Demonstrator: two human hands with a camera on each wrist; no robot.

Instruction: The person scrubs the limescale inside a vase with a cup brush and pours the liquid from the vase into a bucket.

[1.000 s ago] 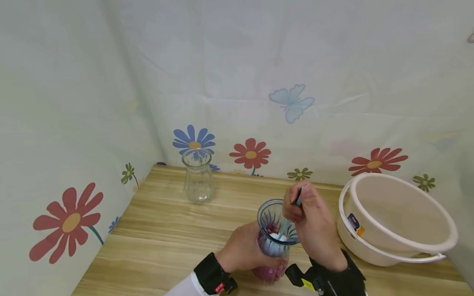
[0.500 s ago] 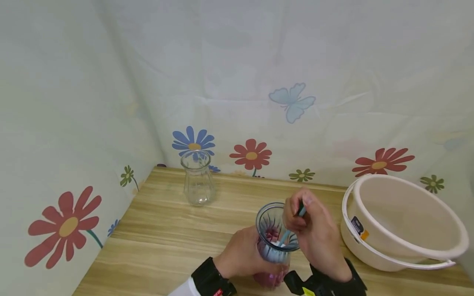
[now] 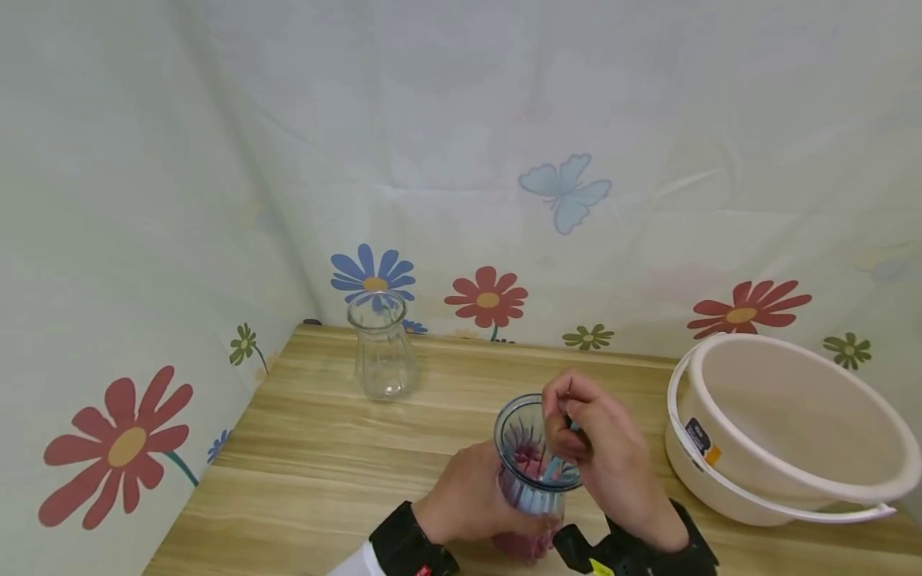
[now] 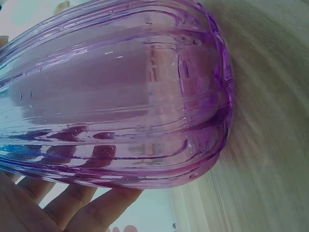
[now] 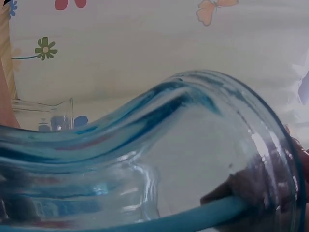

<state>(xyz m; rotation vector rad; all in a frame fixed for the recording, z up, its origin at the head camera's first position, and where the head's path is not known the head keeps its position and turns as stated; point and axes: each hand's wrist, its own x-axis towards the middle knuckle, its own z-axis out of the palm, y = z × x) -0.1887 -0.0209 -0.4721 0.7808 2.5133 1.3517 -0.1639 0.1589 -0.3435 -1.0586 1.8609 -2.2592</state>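
Note:
My left hand wraps round a ribbed glass vase, bluish at the flared rim and pink-purple at the base. In the left wrist view its purple base shows large, close over the wood, with fingers along its side. My right hand, fingers curled at the vase mouth, grips the light blue handle of a bottle brush that reaches down inside. The right wrist view shows this handle through the clear blue glass. A pale grey shape, the brush head, appears inside the vase.
A clear glass vase stands at the back left of the wooden table. To the right is a pale pink bucket with its handle down. Flower-print curtains enclose the table at the back and left.
My right hand has come lower at the vase mouth, and the brush's white head has sunk deeper inside. My left hand keeps its grip on the vase.

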